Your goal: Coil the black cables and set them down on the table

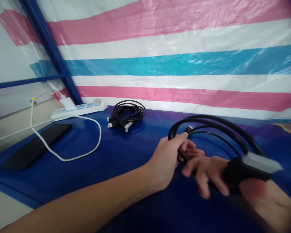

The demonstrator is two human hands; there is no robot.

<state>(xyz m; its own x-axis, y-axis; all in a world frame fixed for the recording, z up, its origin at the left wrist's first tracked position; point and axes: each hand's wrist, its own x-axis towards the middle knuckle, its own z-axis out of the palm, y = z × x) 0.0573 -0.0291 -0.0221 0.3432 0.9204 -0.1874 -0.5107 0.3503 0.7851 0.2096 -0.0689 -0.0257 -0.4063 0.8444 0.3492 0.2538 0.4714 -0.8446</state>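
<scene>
My left hand (168,158) is closed round the strands of a looped black cable (218,124), its thumb pressed on top. The loops arch above the blue table to my right hand (218,174), which is smeared by motion. Several of its fingers reach left toward my left hand, partly bent. At its palm lies the cable's thick black plug with a pale grey cap (262,161), seemingly held under the thumb. A smaller black plug (189,129) of this cable shows just beyond my left thumb.
Farther back lies a coiled black cable (128,113) with grey-capped plugs. A white power strip (80,110) with a charger (68,103) stands at the left, a white cord (99,136) looping over the blue table (87,174) and a flat black object (38,145). Striped sheeting (160,68) hangs behind.
</scene>
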